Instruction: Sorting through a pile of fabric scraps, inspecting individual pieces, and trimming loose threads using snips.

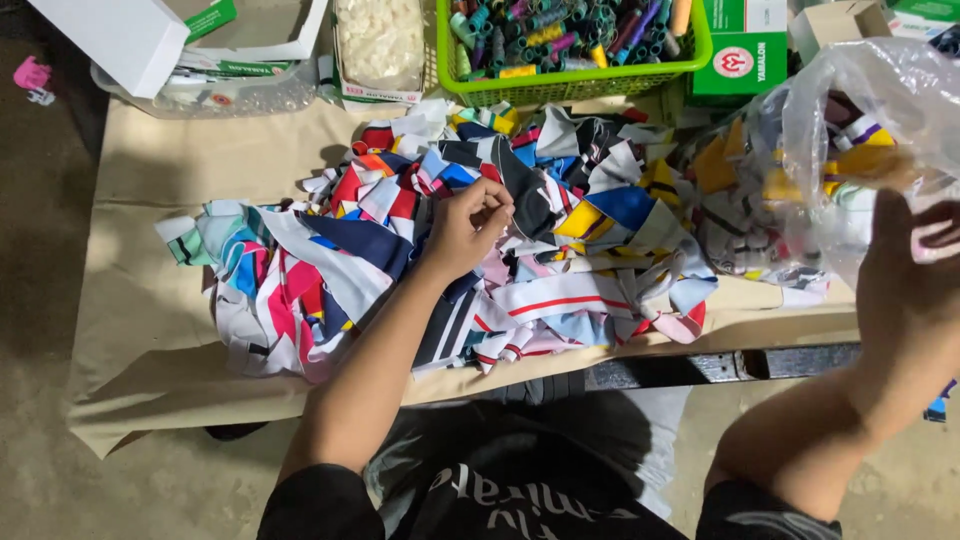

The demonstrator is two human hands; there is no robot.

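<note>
Nearest the camera: dark printed shirt (520, 490) across the lap, both bare forearms reaching away from it.

Farther out, wide counter draped in plain tan cloth (150, 300), cloth edge hanging over the near side, a dark metal rail (720, 366) showing beneath on the right.

Heaped across the middle of the counter: large pile of multicoloured fabric scraps (560, 260) in red, blue, white, black and yellow, spread from left of centre to the right edge.

On the right, crinkled clear plastic bag (850, 130) stuffed with more coloured scraps, lifted above the right end of the pile.

Along the far edge, left to right: white cardboard box (115, 40) tilted over a clear plastic tray (250, 95), clear packet of small white pieces (380, 40), bright green plastic basket (575, 80) full of coloured thread spools, green and white cartons (745, 50).

Left hand (468, 228) resting on the middle of the pile, fingers curled in, thumb and fingertips pinched on a small bit of scrap.

Right hand (905, 265) raised at the right, near side of the bag, seen from the back and blurred; touching the plastic, grip not possible to tell.

Far left, on the floor: small pink object (30, 73), well apart from the counter.
</note>
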